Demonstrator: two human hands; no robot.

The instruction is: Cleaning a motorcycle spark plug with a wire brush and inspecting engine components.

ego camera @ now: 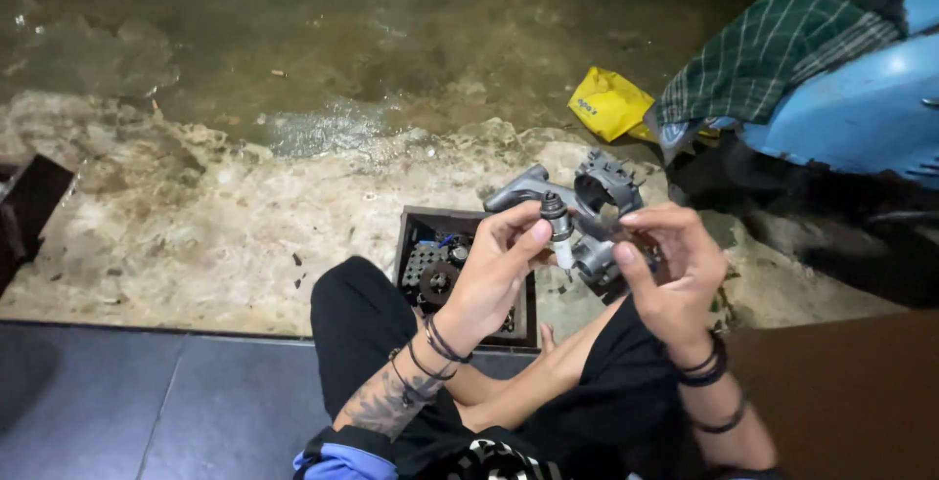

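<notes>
My left hand [494,270] holds a small spark plug [558,228] upright between thumb and fingers, its white end pointing down. My right hand [670,270] is just to the right of it, fingers curled on a thin dark tool or part [599,228] that reaches toward the plug. Both hands hover above a grey metal engine casing [592,191] lying on the rough ground. My knees in black trousers are below the hands.
A dark tray [416,221] with gears and small parts sits on the ground by my left knee. A blue scooter [861,113] draped with a green checked cloth [773,49] stands at the right, a yellow bag [608,103] beside it. Wet, muddy ground lies beyond.
</notes>
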